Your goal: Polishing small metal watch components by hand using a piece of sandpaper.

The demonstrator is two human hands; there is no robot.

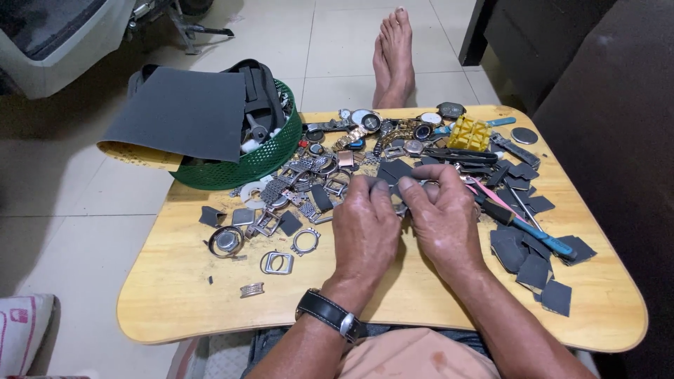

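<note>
Worktop: low wooden board with rounded corners, set over a tiled floor.

Left hand: knuckles up at mid-board, a black-strapped wristwatch on the wrist; grip pinched shut at the fingertips on a small metal part, mostly hidden, kind not discernible.

Right hand: beside the left, fingertips touching it; grip likewise closed on the same small part, which sits between the two hands just above the board.

Green mesh basket: far left corner, holding a grey abrasive sheet with a yellow underside, draped over the rim.

Loose watch cases and bracelet links: scattered left of and beyond the hands.

Square metal bezel: near the left hand, apart from it.

Yellow block holder: far edge, right of centre.

Blue-handled screwdriver: lying just right of the right hand.

Dark grey cut squares: heaped at right.

No labels legible.
</note>
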